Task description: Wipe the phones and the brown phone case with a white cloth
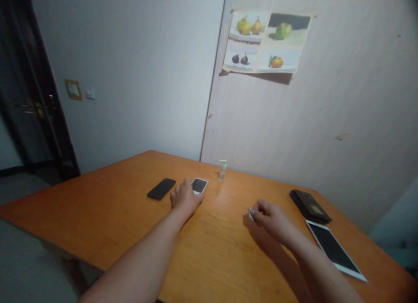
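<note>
White phone [200, 185] by L hand [186, 197]

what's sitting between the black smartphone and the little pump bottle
In the head view, the white smartphone lies between the black smartphone and the pump bottle, with your left hand at its left side.

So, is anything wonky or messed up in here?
Yes, the fruit poster on the wall: a dark shadow under its lower edge suggests it's curling away. The wall also has a brownish mark. No spill shows on the table.
</note>
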`<action>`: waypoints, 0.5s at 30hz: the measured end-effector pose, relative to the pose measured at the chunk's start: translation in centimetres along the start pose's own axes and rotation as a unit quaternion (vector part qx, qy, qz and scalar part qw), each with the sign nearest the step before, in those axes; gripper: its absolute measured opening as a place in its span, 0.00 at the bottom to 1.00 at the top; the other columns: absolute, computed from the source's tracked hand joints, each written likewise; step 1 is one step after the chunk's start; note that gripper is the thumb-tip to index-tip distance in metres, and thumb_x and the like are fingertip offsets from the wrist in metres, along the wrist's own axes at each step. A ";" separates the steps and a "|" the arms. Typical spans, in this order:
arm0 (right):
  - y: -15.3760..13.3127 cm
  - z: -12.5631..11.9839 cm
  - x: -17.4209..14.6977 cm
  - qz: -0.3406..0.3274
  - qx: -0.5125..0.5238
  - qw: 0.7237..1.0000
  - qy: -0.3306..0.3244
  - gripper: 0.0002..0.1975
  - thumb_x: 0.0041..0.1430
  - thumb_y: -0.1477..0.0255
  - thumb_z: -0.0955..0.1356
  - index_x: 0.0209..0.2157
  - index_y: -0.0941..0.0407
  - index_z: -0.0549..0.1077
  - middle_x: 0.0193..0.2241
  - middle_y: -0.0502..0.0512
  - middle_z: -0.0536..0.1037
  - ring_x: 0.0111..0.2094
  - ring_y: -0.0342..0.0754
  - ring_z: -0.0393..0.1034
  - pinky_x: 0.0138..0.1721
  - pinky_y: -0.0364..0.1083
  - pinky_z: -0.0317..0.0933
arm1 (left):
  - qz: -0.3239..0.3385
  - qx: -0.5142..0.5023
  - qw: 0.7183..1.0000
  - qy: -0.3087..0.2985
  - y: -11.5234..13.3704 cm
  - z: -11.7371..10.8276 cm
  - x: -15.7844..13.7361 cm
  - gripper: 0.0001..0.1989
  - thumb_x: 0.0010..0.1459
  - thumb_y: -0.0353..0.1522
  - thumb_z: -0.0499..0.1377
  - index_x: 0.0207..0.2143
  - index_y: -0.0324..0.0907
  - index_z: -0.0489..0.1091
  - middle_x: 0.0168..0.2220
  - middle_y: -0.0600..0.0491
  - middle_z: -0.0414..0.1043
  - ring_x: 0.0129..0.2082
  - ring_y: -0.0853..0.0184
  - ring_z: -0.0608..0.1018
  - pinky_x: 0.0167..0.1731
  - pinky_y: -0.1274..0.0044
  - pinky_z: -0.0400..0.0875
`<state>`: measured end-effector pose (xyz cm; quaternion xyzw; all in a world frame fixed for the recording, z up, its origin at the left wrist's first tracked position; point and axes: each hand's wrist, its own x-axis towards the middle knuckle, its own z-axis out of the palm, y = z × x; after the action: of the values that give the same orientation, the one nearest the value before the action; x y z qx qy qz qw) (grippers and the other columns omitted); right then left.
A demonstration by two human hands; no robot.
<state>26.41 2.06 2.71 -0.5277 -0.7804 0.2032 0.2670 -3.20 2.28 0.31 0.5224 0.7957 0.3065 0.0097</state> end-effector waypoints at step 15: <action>2.8 3.3 -0.9 -0.004 0.103 0.985 0.136 0.11 0.62 0.65 0.62 0.34 0.54 0.73 0.32 0.53 0.79 0.35 0.50 0.72 0.36 0.45 0.62 | 0.225 -0.245 0.903 -0.273 3.7 -0.3 -7.1 0.42 0.43 0.34 0.67 0.60 0.44 0.57 0.56 0.42 0.70 0.52 0.56 0.76 0.51 0.70 0.70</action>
<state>26.59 2.10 -1.72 -0.5170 -0.7137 0.2075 0.4246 2.96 -2.79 0.19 0.7319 0.5233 0.3310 0.2845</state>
